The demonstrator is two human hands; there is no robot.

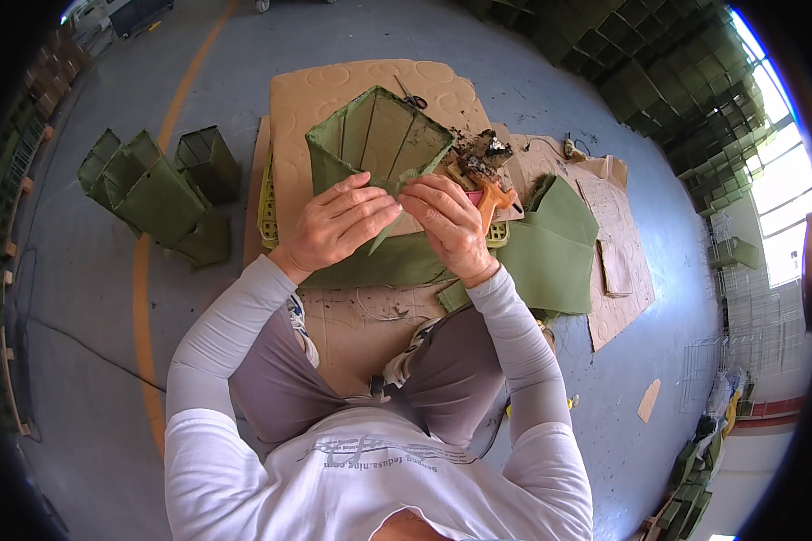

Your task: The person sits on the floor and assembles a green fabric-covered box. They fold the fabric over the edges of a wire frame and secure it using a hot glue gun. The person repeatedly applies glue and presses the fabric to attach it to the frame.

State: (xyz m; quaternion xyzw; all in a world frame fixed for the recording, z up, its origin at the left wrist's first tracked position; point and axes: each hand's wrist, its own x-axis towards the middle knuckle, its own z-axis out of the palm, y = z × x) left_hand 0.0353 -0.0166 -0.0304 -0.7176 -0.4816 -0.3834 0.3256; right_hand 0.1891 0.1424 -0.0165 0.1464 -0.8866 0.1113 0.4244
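Before me an open green fabric box (327, 158) with stiff, wire-like edges lies tilted on a cardboard sheet (302, 95). My left hand (338, 221) is at its near rim, fingers bent and pressed together on the green cloth. Close on the right, my right hand (447, 221) pinches the same rim with thumb and fingertips. A loose corner of cloth hangs below between the two hands. The fingertips partly cover the spot they grip. To the right of my right hand lies an orange-handled tool (493, 200), beside a heap of dark scraps (483, 155).
Black-handled scissors (416, 101) lie beyond the box. Flat green fabric pieces (550, 248) rest at the right on more cardboard (627, 270). A yellow crate (268, 216) shows under the work surface. Several finished-looking green boxes (158, 194) stand on the floor at left; stacks (641, 63) rise far right.
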